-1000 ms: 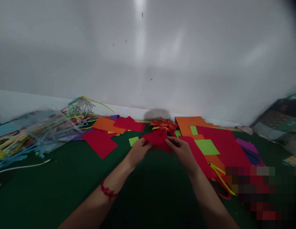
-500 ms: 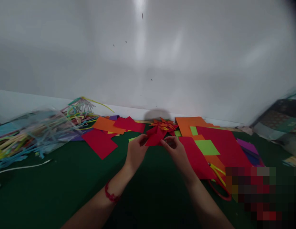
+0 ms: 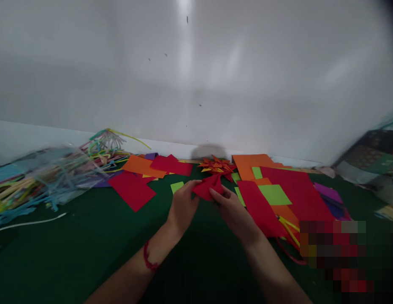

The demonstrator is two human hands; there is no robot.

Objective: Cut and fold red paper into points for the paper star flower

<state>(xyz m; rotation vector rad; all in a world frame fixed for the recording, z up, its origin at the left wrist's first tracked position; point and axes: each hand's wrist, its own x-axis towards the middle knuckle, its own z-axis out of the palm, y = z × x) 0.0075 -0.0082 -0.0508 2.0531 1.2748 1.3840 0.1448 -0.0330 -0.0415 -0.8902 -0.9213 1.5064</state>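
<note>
Both my hands pinch one folded piece of red paper (image 3: 208,186) just above the green table (image 3: 88,249). My left hand (image 3: 182,205) grips its left corner, with a red thread band on that wrist. My right hand (image 3: 231,208) grips its lower right edge with thumb and fingers closed. Right behind the paper lies a folded red and orange paper star (image 3: 218,165).
Red, orange and lime paper sheets (image 3: 272,190) lie scattered to the right and behind, with red-handled scissors (image 3: 289,240) near my right forearm. A heap of coloured strips in clear plastic (image 3: 41,181) fills the left. A white wall stands close behind.
The red paper has been folded smaller and drawn a little nearer to me. My hands closed in on it and now sit closer together.
</note>
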